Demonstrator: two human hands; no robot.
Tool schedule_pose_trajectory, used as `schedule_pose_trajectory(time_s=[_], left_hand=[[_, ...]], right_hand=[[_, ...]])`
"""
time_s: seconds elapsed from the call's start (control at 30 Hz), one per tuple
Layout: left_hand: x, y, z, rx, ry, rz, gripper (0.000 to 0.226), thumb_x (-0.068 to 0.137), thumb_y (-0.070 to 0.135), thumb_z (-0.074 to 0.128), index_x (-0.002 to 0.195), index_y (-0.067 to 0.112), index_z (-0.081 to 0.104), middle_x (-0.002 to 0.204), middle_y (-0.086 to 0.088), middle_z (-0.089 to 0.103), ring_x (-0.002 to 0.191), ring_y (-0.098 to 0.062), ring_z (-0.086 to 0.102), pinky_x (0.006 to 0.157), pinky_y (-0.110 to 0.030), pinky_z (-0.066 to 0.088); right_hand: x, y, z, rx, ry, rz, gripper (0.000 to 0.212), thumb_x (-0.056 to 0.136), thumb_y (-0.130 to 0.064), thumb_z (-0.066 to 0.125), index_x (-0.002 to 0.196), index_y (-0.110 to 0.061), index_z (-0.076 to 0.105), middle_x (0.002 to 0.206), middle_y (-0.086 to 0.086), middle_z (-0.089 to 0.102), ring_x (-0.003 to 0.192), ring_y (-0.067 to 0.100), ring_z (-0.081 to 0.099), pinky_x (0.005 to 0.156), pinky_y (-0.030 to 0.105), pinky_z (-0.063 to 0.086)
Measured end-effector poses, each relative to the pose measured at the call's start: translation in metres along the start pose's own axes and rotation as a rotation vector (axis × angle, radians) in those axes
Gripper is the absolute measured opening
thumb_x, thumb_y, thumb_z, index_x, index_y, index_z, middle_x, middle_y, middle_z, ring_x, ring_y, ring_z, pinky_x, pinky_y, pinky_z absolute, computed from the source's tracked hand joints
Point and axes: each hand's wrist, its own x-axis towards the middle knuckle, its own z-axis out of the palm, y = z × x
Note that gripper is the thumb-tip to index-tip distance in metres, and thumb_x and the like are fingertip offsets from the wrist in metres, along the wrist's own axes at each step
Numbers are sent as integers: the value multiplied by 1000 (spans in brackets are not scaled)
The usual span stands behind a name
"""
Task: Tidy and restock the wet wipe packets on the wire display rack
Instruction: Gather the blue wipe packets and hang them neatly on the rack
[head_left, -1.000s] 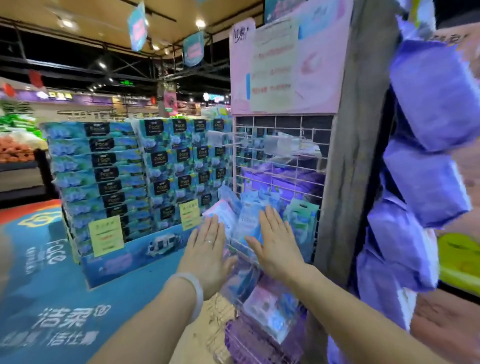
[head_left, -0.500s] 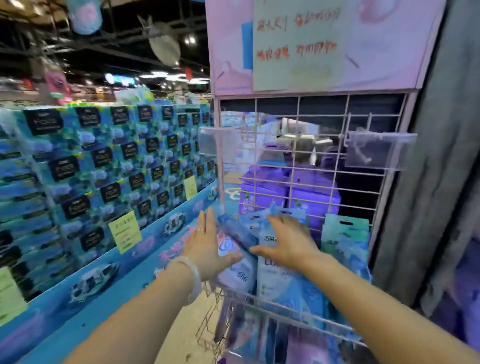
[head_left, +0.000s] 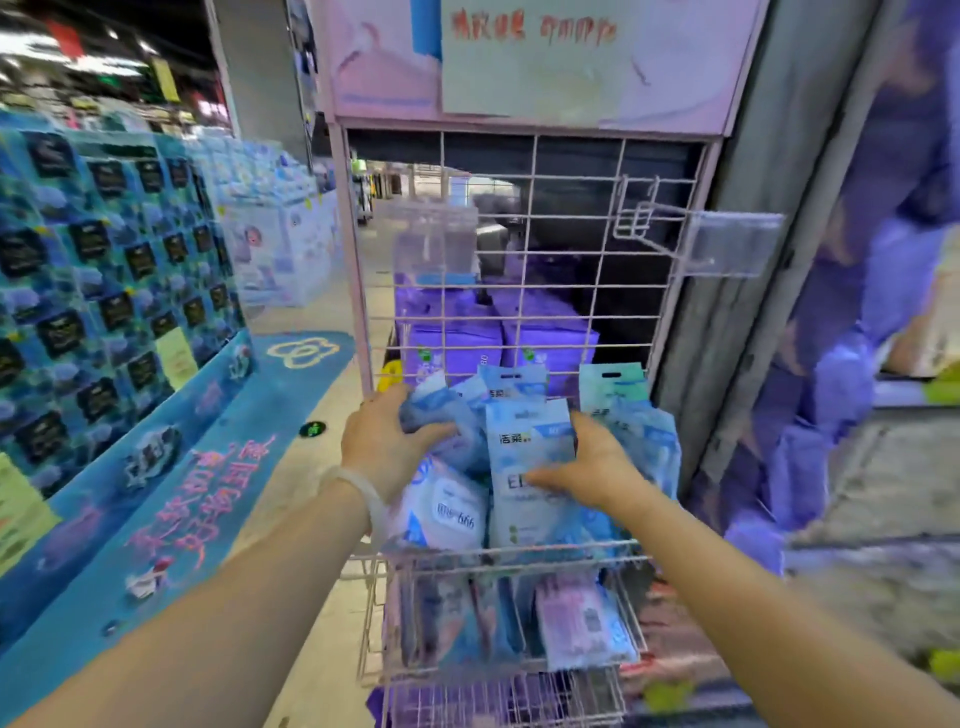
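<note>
A pink wire display rack (head_left: 524, 249) stands in front of me, its upper basket (head_left: 498, 558) packed with blue and white wet wipe packets. My left hand (head_left: 387, 441) grips a blue packet (head_left: 441, 423) at the basket's left. My right hand (head_left: 587, 465) holds a tall light-blue packet (head_left: 527, 452) in the middle, thumb across its front. A white packet (head_left: 449, 512) leans below my left wrist. Green-topped packets (head_left: 613, 384) stand at the back right. A lower basket (head_left: 519, 670) holds more packets, one of them pink (head_left: 576, 618).
A blue pallet display of stacked tissue packs (head_left: 104, 291) fills the left, with a blue floor mat (head_left: 218, 467) between it and the rack. A grey pillar (head_left: 748, 260) and hanging purple packs (head_left: 857, 338) flank the right. Clear price-tag holders (head_left: 732, 244) jut from the grid.
The view has come closer and dropped toward the basket. Both hands went from flat and open against the packets to curled round packets in the upper basket.
</note>
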Motion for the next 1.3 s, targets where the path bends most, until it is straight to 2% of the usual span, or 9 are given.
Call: schedule_pose_trajectory(time_s=[0.1,0.2,0.4,0.6,0.7,0.93,1.03,1.13,1.3], left_hand=[[14,16,-2,-138,52,2,22,78,21,71,91,10,56,78,-6,55,76,-22,50,71,-31,40],[30,37,-4,-188,59,91,15,85,15,64,93,4,58,76,-6,50,74,-19,44,62,-26,32],[25,80,3,-387,-199,213,24,87,9,60,110,3,63,93,-6,63,78,-3,58,67,-8,47],[10,92,8,-912,-431,-248,61,75,69,47,95,18,73,92,-7,77,82,-22,73,69,-32,60],[-5,90,24,-764,-507,-88,16,72,27,75,85,20,70,78,6,77,76,-10,71,69,-22,58],[-13,66,44,-824,-267,-227,26,80,15,70,106,12,67,89,2,77,84,-14,71,83,-32,56],[-21,60,55,-794,-248,-274,34,80,20,70,111,8,64,102,-6,72,92,-22,68,88,-36,54],[-31,62,66,-733,-219,-226,11,80,22,70,88,19,63,82,7,72,78,-17,67,70,-28,56],[-35,61,73,-620,-62,-208,26,78,31,71,83,20,48,81,4,60,71,-14,59,67,-28,48]], right_hand=[[-3,-7,-16,114,71,-46,33,69,0,77,85,-21,58,86,-3,64,71,5,61,69,23,58],[-2,-23,-37,270,67,-43,31,70,5,74,97,-4,64,97,15,70,83,25,66,82,41,56],[6,-42,-44,399,-142,-162,30,73,8,67,95,-12,64,75,-6,76,70,8,70,69,25,58],[6,-54,-40,638,39,-155,32,80,-2,65,110,-10,55,101,9,69,80,19,68,77,36,58],[8,-64,-42,700,52,-140,37,84,-11,63,118,-9,49,110,10,66,91,23,66,79,36,57],[14,-18,-95,-276,451,-99,62,77,-46,66,123,-7,51,113,11,58,105,23,55,89,31,42],[3,25,-97,-429,276,181,86,64,-52,76,125,-3,40,121,15,53,112,31,53,81,33,42],[-1,53,-92,-404,223,167,48,70,-32,76,106,-5,59,100,12,65,97,28,63,73,35,49],[-2,38,-117,-5,425,-80,15,77,-11,70,89,-18,64,95,7,70,85,23,67,80,40,56]])
